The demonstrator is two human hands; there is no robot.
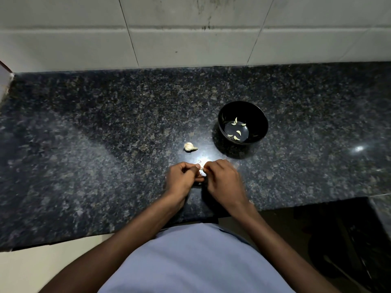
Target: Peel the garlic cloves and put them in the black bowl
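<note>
A garlic clove point(202, 171) is sitting pinched between the curled fingertips of the left hand point(182, 179) and right hand point(222, 179), each grip closing narrowly on it just above the dark granite bench point(84, 144). Beyond, a partial garlic bulb point(190, 147) is lying near the black bowl point(254, 108), which is holding several peeled cloves point(237, 132).

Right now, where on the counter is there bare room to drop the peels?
Bare counter runs left of the garlic bulb, and right of the black bowl. It is crowded where the left hand and right hand pinch a clove.
</note>
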